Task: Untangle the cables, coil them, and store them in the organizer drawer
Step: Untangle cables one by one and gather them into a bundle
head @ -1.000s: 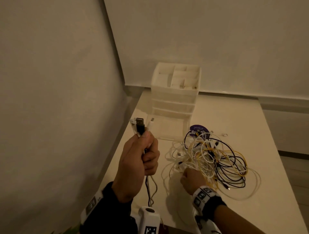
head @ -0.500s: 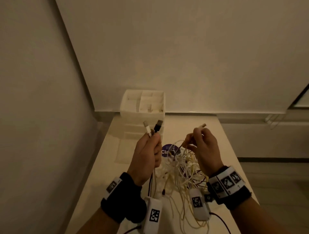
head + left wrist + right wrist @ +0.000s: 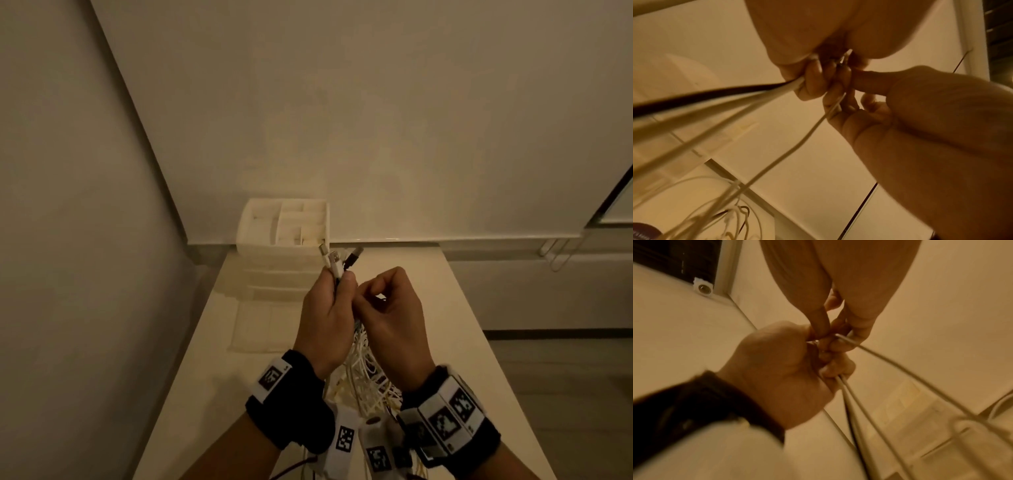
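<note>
Several plug ends (image 3: 337, 262) clenched in left hand (image 3: 327, 318), right hand (image 3: 390, 318) pinching one cable (image 3: 890, 360); a hard pull likely tightens the tangle (image 3: 366, 380).

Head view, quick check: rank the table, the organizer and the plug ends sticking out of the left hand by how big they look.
1. table, largest
2. organizer
3. plug ends above the left hand, smallest, though nearer the camera than the organizer.

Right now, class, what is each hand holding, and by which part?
Left hand grips several cables just below their plugs. Right hand pinches one white cable near its end.
</note>
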The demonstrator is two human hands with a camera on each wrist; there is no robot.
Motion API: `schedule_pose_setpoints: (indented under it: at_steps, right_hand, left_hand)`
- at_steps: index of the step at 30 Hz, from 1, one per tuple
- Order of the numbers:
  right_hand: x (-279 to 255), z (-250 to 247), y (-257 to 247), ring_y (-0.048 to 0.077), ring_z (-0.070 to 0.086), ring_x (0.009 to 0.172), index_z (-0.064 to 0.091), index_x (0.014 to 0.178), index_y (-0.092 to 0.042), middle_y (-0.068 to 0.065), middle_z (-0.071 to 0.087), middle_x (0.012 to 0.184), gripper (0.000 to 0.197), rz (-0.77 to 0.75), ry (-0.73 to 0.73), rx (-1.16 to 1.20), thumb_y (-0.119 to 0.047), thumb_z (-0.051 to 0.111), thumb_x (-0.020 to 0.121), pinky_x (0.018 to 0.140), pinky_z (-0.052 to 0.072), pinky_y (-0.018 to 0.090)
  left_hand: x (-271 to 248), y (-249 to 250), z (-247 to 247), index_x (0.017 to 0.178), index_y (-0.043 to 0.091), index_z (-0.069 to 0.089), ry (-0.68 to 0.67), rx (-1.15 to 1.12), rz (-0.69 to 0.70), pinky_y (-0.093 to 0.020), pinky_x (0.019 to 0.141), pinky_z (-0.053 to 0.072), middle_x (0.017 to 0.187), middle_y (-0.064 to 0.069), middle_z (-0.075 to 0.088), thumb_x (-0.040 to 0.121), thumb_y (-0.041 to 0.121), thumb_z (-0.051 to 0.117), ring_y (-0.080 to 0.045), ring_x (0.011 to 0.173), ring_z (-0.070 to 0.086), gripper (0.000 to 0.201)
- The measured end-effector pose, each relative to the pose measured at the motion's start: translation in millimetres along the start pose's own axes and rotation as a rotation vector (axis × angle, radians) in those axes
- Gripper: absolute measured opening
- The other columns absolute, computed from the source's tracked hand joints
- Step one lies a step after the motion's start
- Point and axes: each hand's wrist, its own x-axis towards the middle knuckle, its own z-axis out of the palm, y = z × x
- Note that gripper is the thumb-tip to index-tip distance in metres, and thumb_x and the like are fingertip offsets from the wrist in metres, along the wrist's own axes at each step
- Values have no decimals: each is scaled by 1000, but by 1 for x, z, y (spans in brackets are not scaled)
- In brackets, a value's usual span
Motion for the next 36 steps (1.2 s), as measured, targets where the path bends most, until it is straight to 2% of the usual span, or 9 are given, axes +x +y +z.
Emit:
schedule_pose_setpoints:
  at_steps: [2, 7, 13, 15, 17, 22, 25, 28, 36]
  right_hand:
    - [-1, -4, 7, 15, 59, 59, 37, 87, -6, 2, 62, 69, 28, -6, -75, -56, 3, 63, 86, 54, 49, 25]
    - [-4, -16, 43, 19, 58, 60, 49, 89, -14, 1, 59, 72, 10, -74, -240, -255, -8, 56, 94, 59, 50, 37]
    - [-14, -41, 112, 3, 51, 57, 54, 73, -24, -8, 54, 60, 31, 49, -439, -520, -28, 42, 101, 58, 40, 18]
    - [-20, -52, 132, 2, 49, 57, 52, 70, -26, -11, 53, 60, 33, 105, -416, -554, -33, 42, 100, 58, 36, 18]
    - [-21, -58, 140, 1, 49, 58, 53, 67, -27, -14, 55, 61, 35, 123, -367, -562, -33, 43, 99, 59, 37, 20]
    - [1, -52, 109, 5, 47, 55, 59, 59, -17, -6, 51, 55, 44, 47, -256, -409, -47, 49, 90, 58, 38, 22]
    - [14, -49, 73, 1, 47, 54, 60, 59, -12, -7, 54, 54, 41, 39, -275, -292, -28, 53, 97, 60, 37, 22]
    - [24, -47, 40, -4, 49, 51, 62, 67, -10, -13, 57, 52, 34, 46, -300, -222, -6, 48, 98, 56, 37, 10]
    - [18, -53, 35, 13, 45, 58, 58, 76, 3, -1, 52, 61, 46, 53, -311, -128, -33, 41, 99, 59, 39, 24]
  left_hand:
    - [2, 0, 0, 89, 31, 53, 19, 57, 42, -49, 67, 49, 70, 5, 50, 100, 38, 39, -16, 65, 50, 19]
    - [15, 1, -10, 82, 13, 49, 79, 54, 132, -31, 53, 37, 64, -1, 48, 102, 36, 32, -10, 52, 40, 34]
    - [30, 44, -47, 86, 23, 49, 250, -202, 263, -40, 65, 51, 63, 12, 44, 99, 29, 35, -12, 59, 42, 20]
    - [34, 61, -64, 86, 20, 45, 260, -318, 312, -37, 53, 51, 62, 10, 41, 100, 27, 34, -14, 54, 38, 20]
    - [35, 69, -78, 83, 19, 40, 231, -328, 326, -22, 40, 32, 60, 9, 34, 101, 28, 34, -11, 46, 27, 21]
    - [14, 43, -65, 85, 29, 63, -66, 161, 292, -22, 45, 29, 55, 12, 42, 95, 33, 57, -4, 47, 31, 12]
    - [1, 11, -38, 95, 24, 68, -204, 385, 202, -32, 50, 43, 62, 0, 59, 90, 31, 63, -10, 50, 46, 9]
    - [-4, -12, -18, 93, 17, 69, -194, 414, 118, -35, 53, 47, 64, 1, 63, 91, 32, 64, -11, 51, 52, 16]
    - [-5, -1, -1, 81, 11, 57, -41, 314, 261, -38, 54, 41, 63, -4, 59, 95, 28, 50, -21, 56, 53, 23]
